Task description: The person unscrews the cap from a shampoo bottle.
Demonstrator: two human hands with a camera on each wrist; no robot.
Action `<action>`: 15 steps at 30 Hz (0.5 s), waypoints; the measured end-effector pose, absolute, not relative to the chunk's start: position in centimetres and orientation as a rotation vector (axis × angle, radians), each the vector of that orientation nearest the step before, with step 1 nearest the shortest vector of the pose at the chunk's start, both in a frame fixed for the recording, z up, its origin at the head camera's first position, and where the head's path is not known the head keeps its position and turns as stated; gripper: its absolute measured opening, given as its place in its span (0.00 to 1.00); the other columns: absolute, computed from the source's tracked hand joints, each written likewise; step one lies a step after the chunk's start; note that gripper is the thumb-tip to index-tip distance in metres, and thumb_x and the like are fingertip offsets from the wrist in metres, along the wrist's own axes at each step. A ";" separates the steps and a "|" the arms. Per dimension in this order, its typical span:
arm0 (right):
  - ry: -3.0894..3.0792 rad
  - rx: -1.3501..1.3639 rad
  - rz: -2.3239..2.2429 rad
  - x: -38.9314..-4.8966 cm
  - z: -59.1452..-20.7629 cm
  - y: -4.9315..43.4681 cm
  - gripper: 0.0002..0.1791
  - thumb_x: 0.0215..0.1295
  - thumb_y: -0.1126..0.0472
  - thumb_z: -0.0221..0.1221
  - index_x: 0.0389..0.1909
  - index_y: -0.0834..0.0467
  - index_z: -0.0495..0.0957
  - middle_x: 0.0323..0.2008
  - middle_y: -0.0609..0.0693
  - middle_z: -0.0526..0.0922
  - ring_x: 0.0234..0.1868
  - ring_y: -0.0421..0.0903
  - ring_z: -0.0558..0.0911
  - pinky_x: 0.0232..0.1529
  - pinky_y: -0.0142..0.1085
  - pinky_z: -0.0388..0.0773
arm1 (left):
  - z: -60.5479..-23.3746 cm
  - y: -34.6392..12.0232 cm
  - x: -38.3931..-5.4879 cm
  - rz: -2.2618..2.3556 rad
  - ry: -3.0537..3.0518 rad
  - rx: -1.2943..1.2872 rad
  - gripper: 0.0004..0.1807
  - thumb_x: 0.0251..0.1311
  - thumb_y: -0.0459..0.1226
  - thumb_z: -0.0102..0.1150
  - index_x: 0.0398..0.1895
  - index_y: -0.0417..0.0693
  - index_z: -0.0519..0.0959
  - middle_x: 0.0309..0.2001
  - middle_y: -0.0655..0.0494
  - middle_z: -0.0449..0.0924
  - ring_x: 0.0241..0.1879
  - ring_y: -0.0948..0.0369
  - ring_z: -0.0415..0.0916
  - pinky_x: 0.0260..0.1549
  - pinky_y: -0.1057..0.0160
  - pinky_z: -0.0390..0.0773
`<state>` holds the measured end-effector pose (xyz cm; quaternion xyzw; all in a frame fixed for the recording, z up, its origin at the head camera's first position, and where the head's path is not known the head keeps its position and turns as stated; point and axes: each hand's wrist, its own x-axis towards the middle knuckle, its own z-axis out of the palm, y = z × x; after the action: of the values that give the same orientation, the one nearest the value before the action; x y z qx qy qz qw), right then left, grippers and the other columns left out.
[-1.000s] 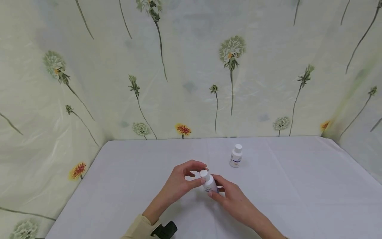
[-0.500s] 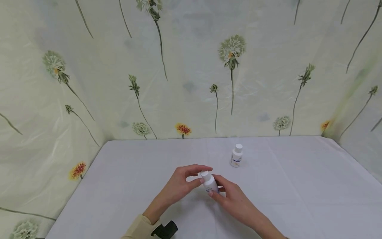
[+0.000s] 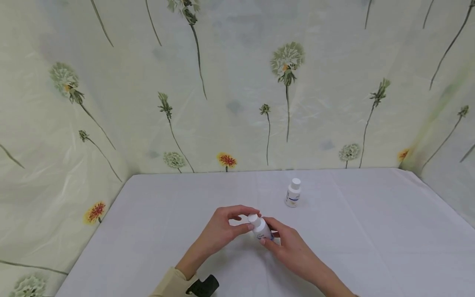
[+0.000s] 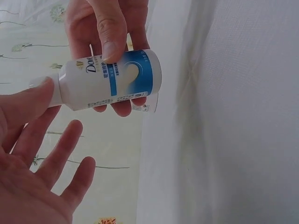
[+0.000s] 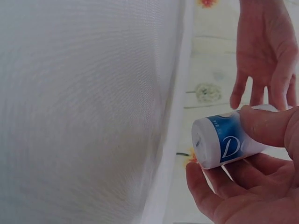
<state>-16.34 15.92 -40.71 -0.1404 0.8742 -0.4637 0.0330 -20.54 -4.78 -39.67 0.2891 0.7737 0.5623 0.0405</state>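
Note:
A small white bottle (image 3: 262, 229) with a blue Dove label is held tilted above the table by both hands. My right hand (image 3: 288, 243) grips its body, thumb across the label and fingers beneath, as the right wrist view of the bottle (image 5: 231, 140) shows. My left hand (image 3: 219, 231) pinches the white cap (image 3: 254, 219) between thumb and index finger. In the left wrist view the other fingers of the left hand (image 4: 37, 158) stand spread, off the bottle (image 4: 112, 79). The cap is on the bottle's neck, partly hidden by the thumb.
A second white bottle (image 3: 293, 194) with a white cap stands upright on the white-covered table (image 3: 178, 198), beyond the hands and slightly right. Behind and beside the table hangs a flower-printed sheet (image 3: 237, 82). A dark device (image 3: 204, 286) sits at the left wrist.
My left index finger stretches out over the cap half a second ago, then draws back and bends round it now. The right hand keeps its grip on the bottle. The standing bottle stays put.

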 end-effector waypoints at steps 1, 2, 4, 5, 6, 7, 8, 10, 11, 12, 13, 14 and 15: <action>2.695 -0.430 -1.422 -16.4 -40.7 15.9 0.24 0.64 0.62 0.65 0.61 0.52 0.74 0.53 0.47 0.80 0.53 0.49 0.79 0.53 0.52 0.76 | -39.7 -4.8 -20.6 1.727 2.376 0.875 0.17 0.60 0.36 0.68 0.53 0.53 0.84 0.47 0.71 0.83 0.54 0.66 0.76 0.52 0.43 0.72; 2.696 -0.435 -1.421 -16.3 -40.7 15.9 0.23 0.64 0.62 0.65 0.60 0.52 0.74 0.53 0.47 0.80 0.53 0.49 0.79 0.53 0.52 0.76 | -39.7 -4.8 -20.6 1.732 2.381 0.864 0.17 0.59 0.36 0.69 0.52 0.53 0.84 0.47 0.71 0.84 0.53 0.66 0.76 0.52 0.43 0.72; 2.696 -0.437 -1.416 -16.4 -40.7 15.8 0.23 0.64 0.62 0.65 0.60 0.52 0.74 0.53 0.47 0.80 0.53 0.49 0.79 0.53 0.53 0.76 | -39.7 -4.8 -20.6 1.747 2.389 0.852 0.16 0.57 0.36 0.70 0.50 0.55 0.85 0.45 0.70 0.84 0.52 0.66 0.76 0.51 0.43 0.72; 2.695 -0.443 -1.418 -16.4 -40.7 15.8 0.23 0.64 0.62 0.65 0.60 0.52 0.74 0.53 0.47 0.80 0.52 0.49 0.80 0.53 0.53 0.76 | -39.7 -4.8 -20.6 1.754 2.394 0.845 0.16 0.56 0.36 0.71 0.49 0.55 0.85 0.45 0.69 0.84 0.51 0.65 0.77 0.51 0.43 0.73; 2.698 -0.446 -1.418 -16.4 -40.7 15.8 0.23 0.64 0.63 0.65 0.60 0.52 0.74 0.53 0.47 0.80 0.52 0.50 0.80 0.54 0.53 0.75 | -39.7 -4.8 -20.6 1.763 2.395 0.836 0.15 0.55 0.37 0.72 0.47 0.55 0.85 0.44 0.69 0.84 0.50 0.65 0.77 0.50 0.43 0.73; 2.699 -0.449 -1.416 -16.4 -40.7 15.8 0.23 0.64 0.63 0.65 0.59 0.52 0.74 0.53 0.47 0.80 0.52 0.49 0.80 0.54 0.53 0.75 | -39.6 -4.8 -20.6 1.774 2.393 0.824 0.15 0.54 0.37 0.72 0.46 0.55 0.85 0.43 0.68 0.84 0.49 0.65 0.77 0.50 0.43 0.73; 2.701 -0.454 -1.417 -16.4 -40.7 15.8 0.23 0.63 0.63 0.65 0.59 0.52 0.74 0.53 0.47 0.80 0.52 0.49 0.80 0.54 0.53 0.75 | -39.6 -4.7 -20.6 1.783 2.387 0.807 0.14 0.53 0.37 0.73 0.45 0.56 0.85 0.42 0.68 0.84 0.48 0.64 0.77 0.50 0.43 0.73; 2.715 -0.453 -1.415 -16.3 -40.8 15.7 0.23 0.63 0.63 0.66 0.59 0.51 0.75 0.52 0.46 0.81 0.51 0.49 0.81 0.53 0.52 0.76 | -39.6 -4.7 -20.5 1.798 2.377 0.778 0.13 0.52 0.38 0.74 0.42 0.56 0.84 0.41 0.67 0.84 0.47 0.64 0.77 0.50 0.43 0.73; 2.722 -0.453 -1.414 -16.3 -40.8 15.7 0.23 0.63 0.63 0.66 0.58 0.51 0.75 0.52 0.46 0.81 0.51 0.49 0.81 0.53 0.52 0.76 | -39.6 -4.6 -20.5 1.803 2.374 0.761 0.13 0.52 0.38 0.75 0.41 0.57 0.84 0.40 0.67 0.84 0.46 0.64 0.77 0.51 0.43 0.72; 2.727 -0.449 -1.413 -16.2 -40.9 15.7 0.23 0.62 0.63 0.66 0.58 0.51 0.75 0.51 0.45 0.81 0.51 0.48 0.81 0.53 0.52 0.76 | -39.6 -4.6 -20.4 1.810 2.369 0.746 0.13 0.51 0.38 0.75 0.40 0.58 0.84 0.39 0.67 0.84 0.46 0.64 0.77 0.51 0.43 0.72; 2.730 -0.448 -1.415 -16.2 -40.9 15.7 0.23 0.62 0.63 0.66 0.58 0.50 0.75 0.51 0.45 0.81 0.51 0.48 0.81 0.53 0.52 0.76 | -39.6 -4.5 -20.4 1.815 2.365 0.735 0.13 0.51 0.38 0.75 0.39 0.58 0.83 0.39 0.67 0.84 0.46 0.64 0.76 0.51 0.43 0.72; 2.732 -0.443 -1.415 -16.2 -40.9 15.6 0.23 0.62 0.63 0.66 0.58 0.50 0.75 0.51 0.45 0.81 0.51 0.48 0.81 0.53 0.52 0.76 | -39.6 -4.5 -20.3 1.817 2.365 0.726 0.12 0.51 0.38 0.75 0.39 0.58 0.83 0.39 0.67 0.84 0.46 0.64 0.76 0.52 0.43 0.71; 2.732 -0.436 -1.416 -16.1 -40.9 15.6 0.23 0.62 0.62 0.66 0.58 0.50 0.75 0.51 0.45 0.81 0.51 0.48 0.81 0.53 0.52 0.76 | -39.6 -4.5 -20.3 1.818 2.367 0.722 0.12 0.51 0.38 0.75 0.39 0.58 0.83 0.39 0.67 0.83 0.46 0.64 0.76 0.52 0.43 0.71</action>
<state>-16.13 15.62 -40.91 -0.1403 0.8788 -0.4557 0.0169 -20.32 -4.46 -39.58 0.2348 0.7703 0.5918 0.0354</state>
